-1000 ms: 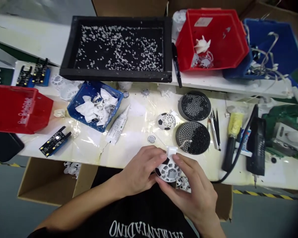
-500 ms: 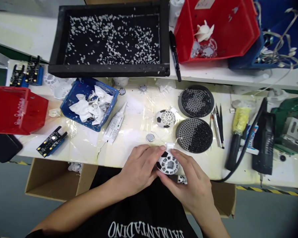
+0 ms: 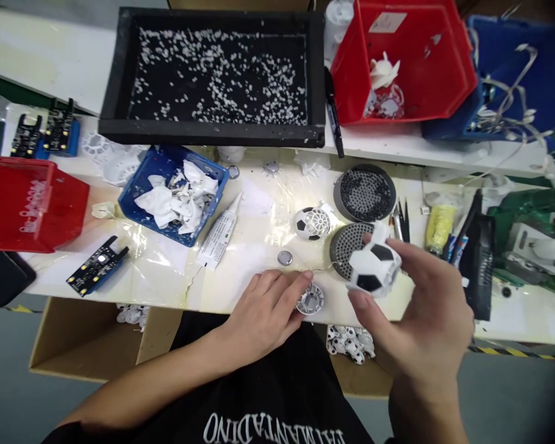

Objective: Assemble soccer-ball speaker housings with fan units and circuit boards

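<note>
My right hand (image 3: 416, 308) is raised over the front of the bench, thumb and fingers pinching a black-and-white football-patterned shell (image 3: 374, 270) with a small white tab on top. Near the bench edge, my left hand (image 3: 271, 311) has its fingers closed at the side of a white spoked round part (image 3: 311, 301), which has a greyish square centre. A second football shell (image 3: 312, 223), its white lattice showing, lies on the bench behind it. Beside that part is a small silver disc (image 3: 285, 257). A thin wire runs from near my left fingertips toward the right.
Two round grey trays hold black bits, the far one (image 3: 364, 192) and the near one (image 3: 345, 250), partly hidden. A glue tube (image 3: 219, 237), blue bin (image 3: 134, 185), red bin (image 3: 346, 92) and black tray (image 3: 213, 132) stand around. Football pieces (image 3: 350, 344) fill a carton below.
My right hand has lifted the football shell away from the spoked part and moved it to the right. My left hand stays at the spoked part. The view has shifted slightly.
</note>
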A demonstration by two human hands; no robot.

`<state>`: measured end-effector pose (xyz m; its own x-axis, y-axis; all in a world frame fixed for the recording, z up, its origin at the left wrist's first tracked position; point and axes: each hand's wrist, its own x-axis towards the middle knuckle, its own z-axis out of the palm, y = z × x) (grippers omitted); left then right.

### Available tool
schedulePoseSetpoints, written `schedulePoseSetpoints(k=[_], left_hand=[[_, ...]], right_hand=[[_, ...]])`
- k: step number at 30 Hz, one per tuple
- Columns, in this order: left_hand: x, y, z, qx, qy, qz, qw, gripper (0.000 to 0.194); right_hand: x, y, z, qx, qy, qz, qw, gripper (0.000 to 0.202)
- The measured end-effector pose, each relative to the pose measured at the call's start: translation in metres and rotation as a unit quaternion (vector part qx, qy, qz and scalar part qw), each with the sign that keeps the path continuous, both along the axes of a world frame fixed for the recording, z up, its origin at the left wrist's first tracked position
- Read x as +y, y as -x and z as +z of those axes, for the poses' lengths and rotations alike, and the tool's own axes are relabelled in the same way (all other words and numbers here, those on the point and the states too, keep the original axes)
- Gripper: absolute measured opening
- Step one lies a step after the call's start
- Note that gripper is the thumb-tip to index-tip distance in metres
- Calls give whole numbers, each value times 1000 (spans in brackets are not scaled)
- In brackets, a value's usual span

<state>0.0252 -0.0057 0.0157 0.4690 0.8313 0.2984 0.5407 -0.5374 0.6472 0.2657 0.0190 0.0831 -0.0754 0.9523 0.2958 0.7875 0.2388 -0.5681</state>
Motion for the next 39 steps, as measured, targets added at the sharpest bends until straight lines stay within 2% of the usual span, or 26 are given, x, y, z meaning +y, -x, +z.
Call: schedulePoseSetpoints(k=[3,6,9,11,15,18,21,23,25,28,31,35,39], left_hand=[[-4,10,-2,-66,-19,12,998,74],[-8,28,-1,-158,-25,42,986,70],[-11,46,6,-257,39,84,962,56],[-11,54,12,-328,119,125,929,43],[-2,60,22,-461,272,176,826,32],[8,62,26,-529,341,174,757,28],[16,68,30,-570,376,175,709,27],[19,72,33,-590,381,177,690,27],[20,76,34,-604,379,175,679,26],[19,81,34,-616,375,161,674,21],[16,82,33,-621,374,148,673,16],[13,78,30,-626,382,138,665,18],[13,73,30,-631,393,127,656,21]], right_hand=[[38,26,17,-81,-55,56,994,64],[66,53,22,-160,-91,139,973,58],[78,76,22,-180,-106,191,959,55],[78,89,23,-164,-98,223,956,55],[73,105,26,-115,-69,278,951,57],[71,109,29,-95,-43,301,948,60],[81,106,31,-71,17,330,941,61],[97,103,28,-77,85,312,943,52],[120,98,21,-112,132,244,954,50],[156,88,4,-180,147,130,964,52],[179,77,-10,-225,156,52,960,54],[186,67,-19,-245,153,12,957,45],[177,56,-16,-206,131,16,970,35]])
